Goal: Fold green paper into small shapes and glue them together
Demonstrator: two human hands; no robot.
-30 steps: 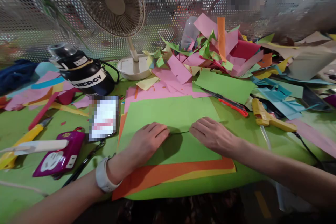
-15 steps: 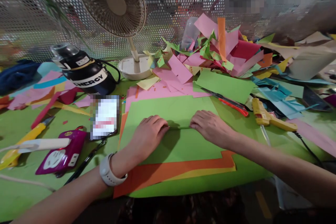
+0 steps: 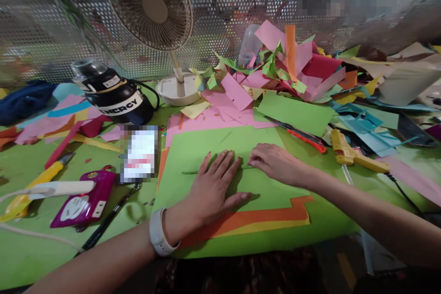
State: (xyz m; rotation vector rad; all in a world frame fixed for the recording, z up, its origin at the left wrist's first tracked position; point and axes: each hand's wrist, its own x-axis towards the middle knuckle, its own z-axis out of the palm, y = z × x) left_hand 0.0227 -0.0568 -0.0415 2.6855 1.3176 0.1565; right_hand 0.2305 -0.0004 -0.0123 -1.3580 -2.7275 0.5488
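Green rod [image 3: 188, 173], thin, lies across the green sheet [image 3: 275, 195] near the middle of the desk [image 3: 248, 250], running roughly parallel to the desk's near edge; whether it is rolled paper or something stiffer, I cannot tell. In the head view, the left hand [image 3: 210, 193] has just gone from curled to flat: its fingers are now spread over the rod and the sheet, the thumb stretched out to the right. The rod's left end now shows beyond that hand, so the rod seems pressed down under the fingers rather than gripped at that side. The right hand [image 3: 275, 161] has kept its curled shape, fingers together, and appears to pinch the rod farther right; the exact contact is hidden. The orange sheet [image 3: 262, 216] and the yellow sheet [image 3: 272, 227] stick out from under the green one towards the near edge, and the pink sheet [image 3: 174, 124] shows beyond it. The phone [image 3: 139, 154] lies left of the sheets, with the purple case [image 3: 98, 186] closer to the desk's left edge. Right of the sheets are the red-handled tool [image 3: 306, 140] and, nearer the right edge, the glue gun [image 3: 358, 157]. Scraps [image 3: 237, 92] are heaped towards the far edge, right of the fan [image 3: 155, 8].
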